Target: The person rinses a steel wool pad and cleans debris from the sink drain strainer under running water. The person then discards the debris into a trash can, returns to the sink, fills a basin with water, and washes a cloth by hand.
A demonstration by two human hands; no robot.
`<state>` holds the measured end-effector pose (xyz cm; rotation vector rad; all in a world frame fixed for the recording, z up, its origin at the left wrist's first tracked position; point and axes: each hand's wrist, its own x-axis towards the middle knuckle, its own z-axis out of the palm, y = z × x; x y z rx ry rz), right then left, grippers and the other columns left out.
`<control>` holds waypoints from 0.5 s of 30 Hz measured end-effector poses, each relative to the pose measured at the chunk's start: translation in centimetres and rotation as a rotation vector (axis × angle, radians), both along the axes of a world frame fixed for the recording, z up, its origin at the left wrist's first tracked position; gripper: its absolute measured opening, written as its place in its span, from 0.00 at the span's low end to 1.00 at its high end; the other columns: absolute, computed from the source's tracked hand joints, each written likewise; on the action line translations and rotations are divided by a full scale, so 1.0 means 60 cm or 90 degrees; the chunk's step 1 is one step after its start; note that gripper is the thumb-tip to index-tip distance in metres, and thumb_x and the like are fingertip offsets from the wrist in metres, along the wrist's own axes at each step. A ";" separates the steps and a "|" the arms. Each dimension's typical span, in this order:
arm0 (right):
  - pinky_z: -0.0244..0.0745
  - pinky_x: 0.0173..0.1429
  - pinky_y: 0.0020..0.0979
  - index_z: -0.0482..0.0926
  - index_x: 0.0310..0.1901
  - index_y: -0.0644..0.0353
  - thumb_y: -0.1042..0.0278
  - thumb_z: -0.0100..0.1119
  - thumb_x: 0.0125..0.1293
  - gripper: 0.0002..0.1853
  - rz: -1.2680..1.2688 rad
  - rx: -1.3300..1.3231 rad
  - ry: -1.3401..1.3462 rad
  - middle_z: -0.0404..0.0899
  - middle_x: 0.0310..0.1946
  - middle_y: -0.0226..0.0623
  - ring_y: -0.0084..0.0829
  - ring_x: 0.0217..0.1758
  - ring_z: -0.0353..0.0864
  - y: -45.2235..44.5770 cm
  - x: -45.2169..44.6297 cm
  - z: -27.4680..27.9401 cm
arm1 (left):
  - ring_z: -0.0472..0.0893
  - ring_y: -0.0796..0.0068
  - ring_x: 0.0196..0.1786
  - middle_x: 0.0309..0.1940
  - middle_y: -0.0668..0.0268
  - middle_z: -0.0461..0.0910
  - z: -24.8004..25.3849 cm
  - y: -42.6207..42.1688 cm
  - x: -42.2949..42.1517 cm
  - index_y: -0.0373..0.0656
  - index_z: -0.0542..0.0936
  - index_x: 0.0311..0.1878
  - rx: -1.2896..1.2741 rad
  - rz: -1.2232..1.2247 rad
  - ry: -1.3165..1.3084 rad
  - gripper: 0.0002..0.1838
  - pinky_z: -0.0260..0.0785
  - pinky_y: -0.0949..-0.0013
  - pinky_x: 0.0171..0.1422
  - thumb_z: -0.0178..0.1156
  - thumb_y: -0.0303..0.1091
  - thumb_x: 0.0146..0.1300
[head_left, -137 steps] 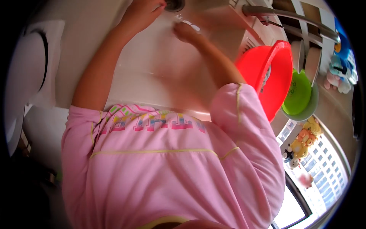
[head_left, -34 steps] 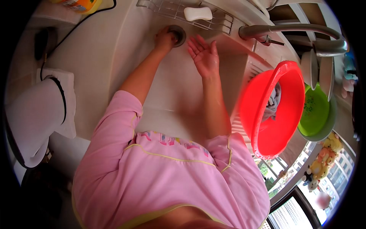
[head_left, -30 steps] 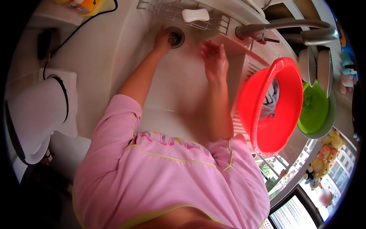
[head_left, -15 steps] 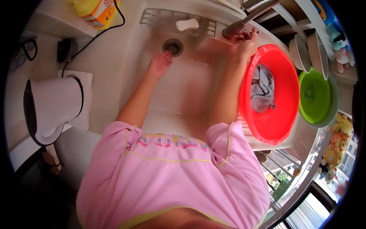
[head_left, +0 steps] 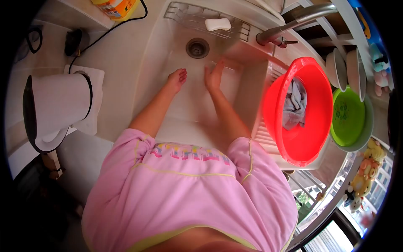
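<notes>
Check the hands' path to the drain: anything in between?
Nothing visible stands between the left hand or right hand and the drain; only the sink floor shows there. The soap sits on the wire rack beyond the drain, out of the way.

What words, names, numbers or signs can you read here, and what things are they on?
None can be read for sure.
Pink shirt: big colourful letters across the front, but too folded and blurred to make out a word.
Yellow container: print on its orange label, cut off by the picture's top edge and too small to read.
</notes>
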<state>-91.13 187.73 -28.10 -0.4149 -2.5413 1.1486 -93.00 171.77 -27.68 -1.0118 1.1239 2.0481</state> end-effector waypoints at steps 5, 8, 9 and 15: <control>0.35 0.68 0.45 0.42 0.63 0.72 0.49 0.53 0.55 0.46 -0.038 0.185 -0.163 0.41 0.64 0.60 0.50 0.69 0.36 -0.066 -0.008 -0.061 | 0.70 0.71 0.48 0.45 0.63 0.73 -0.017 -0.020 -0.004 0.38 0.72 0.48 0.001 0.031 0.001 0.16 0.61 0.70 0.57 0.51 0.37 0.60; 0.35 0.68 0.45 0.42 0.63 0.72 0.49 0.51 0.56 0.45 0.012 0.175 -0.124 0.42 0.64 0.60 0.50 0.69 0.37 -0.106 -0.069 -0.071 | 0.70 0.72 0.47 0.44 0.64 0.73 -0.025 -0.030 -0.003 0.39 0.73 0.47 0.006 0.055 0.024 0.15 0.62 0.71 0.56 0.51 0.37 0.59; 0.35 0.68 0.45 0.42 0.63 0.73 0.49 0.51 0.56 0.44 0.051 0.149 -0.115 0.42 0.64 0.60 0.49 0.69 0.37 -0.120 -0.100 -0.070 | 0.71 0.73 0.46 0.43 0.64 0.73 -0.025 -0.033 -0.004 0.39 0.73 0.47 0.003 0.066 0.036 0.15 0.62 0.72 0.55 0.51 0.36 0.59; 0.42 0.68 0.40 0.50 0.62 0.67 0.58 0.46 0.61 0.33 0.242 -0.117 -0.045 0.48 0.64 0.53 0.48 0.67 0.47 -0.097 -0.221 -0.058 | 0.71 0.77 0.40 0.39 0.66 0.74 -0.024 -0.038 -0.014 0.40 0.74 0.44 -0.026 0.121 0.049 0.12 0.64 0.75 0.49 0.49 0.35 0.60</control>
